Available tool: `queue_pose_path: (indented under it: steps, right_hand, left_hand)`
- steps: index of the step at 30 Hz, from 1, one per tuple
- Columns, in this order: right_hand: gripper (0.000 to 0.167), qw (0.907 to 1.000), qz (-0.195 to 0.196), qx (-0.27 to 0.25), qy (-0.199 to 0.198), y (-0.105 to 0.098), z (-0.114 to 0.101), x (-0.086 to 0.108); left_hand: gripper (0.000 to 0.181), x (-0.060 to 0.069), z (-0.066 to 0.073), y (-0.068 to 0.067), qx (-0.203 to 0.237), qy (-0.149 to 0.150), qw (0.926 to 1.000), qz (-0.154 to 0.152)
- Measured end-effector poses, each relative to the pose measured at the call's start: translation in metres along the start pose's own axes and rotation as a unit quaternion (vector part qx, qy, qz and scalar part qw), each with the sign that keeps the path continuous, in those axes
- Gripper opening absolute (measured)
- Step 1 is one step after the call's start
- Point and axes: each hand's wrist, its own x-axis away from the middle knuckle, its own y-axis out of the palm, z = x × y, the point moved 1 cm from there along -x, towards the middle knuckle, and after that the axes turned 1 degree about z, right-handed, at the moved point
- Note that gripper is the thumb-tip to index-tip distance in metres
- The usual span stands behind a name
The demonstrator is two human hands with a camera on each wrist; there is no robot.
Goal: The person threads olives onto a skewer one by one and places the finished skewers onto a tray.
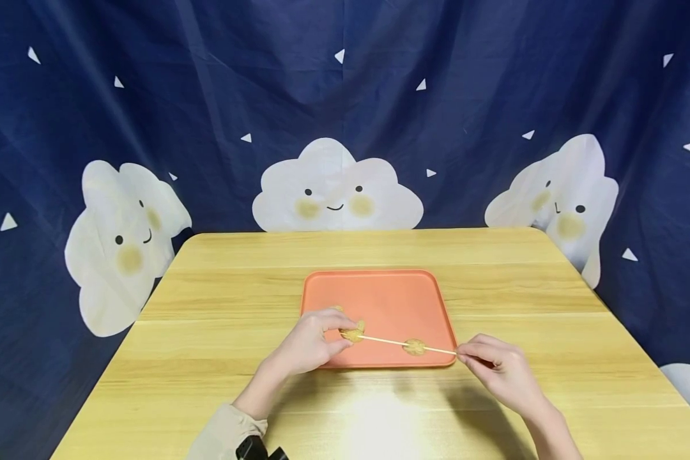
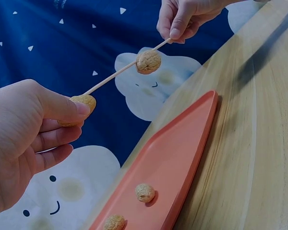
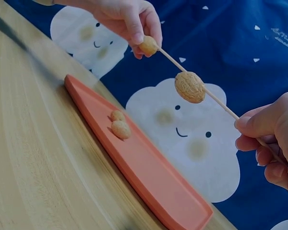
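Above the tray (image 1: 399,297), a slim stick (image 3: 222,104) pierces a wrinkled ball (image 3: 189,87).

The pale wood-grained table (image 1: 236,306) has rounded corners at the person's eleven and one o'clock; at twelve lies a rimmed coral tray (image 1: 397,300).

The stick (image 2: 126,68) spans the tray's (image 1: 397,294) near side, with room beyond.

The rectangular tray (image 1: 392,299) is coloured coral, the thin wooden stick (image 3: 222,104) cream, the round wrinkled balls (image 3: 190,87) golden tan. The yellow wooden tabletop (image 1: 236,287) is streaked with grain; the navy fabric curtain (image 1: 299,70) is printed with white, yellow-cheeked clouds (image 1: 338,182).
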Motion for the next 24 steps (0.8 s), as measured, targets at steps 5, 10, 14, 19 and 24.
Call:
queue_pose_path:
  steps: [5, 10, 14, 19, 24]
  right_hand:
    - [0.04, 0.9999, 0.007, 0.002, -0.011, 0.0026, 0.0039, 0.0013]
    - [0.041, 0.9999, 0.005, 0.001, -0.011, 0.0035, 0.0025, -0.0003]
    - [0.04, 1.0, -0.002, -0.002, -0.005, 0.0033, 0.0001, -0.0021]
    - [0.04, 1.0, -0.003, -0.002, -0.006, 0.0039, 0.0009, -0.0019]
    - [0.041, 0.9999, 0.002, -0.003, -0.015, 0.0056, 0.0036, -0.001]
  left_hand:
    - [0.025, 0.0007, -0.0012, 0.0004, -0.005, 0.002, 1.0, 0.002]
    - [0.024, 0.0005, -0.0012, 0.0, -0.009, -0.006, 0.9999, -0.004]
    - [0.024, 0.0003, -0.0011, 0.0003, -0.007, -0.013, 0.9999, -0.008]
    - [0.024, -0.0003, -0.0016, 0.0019, -0.002, -0.013, 0.9999, -0.009]
    - [0.024, 0.0001, -0.0021, 0.0035, 0.003, -0.016, 0.9998, -0.009]
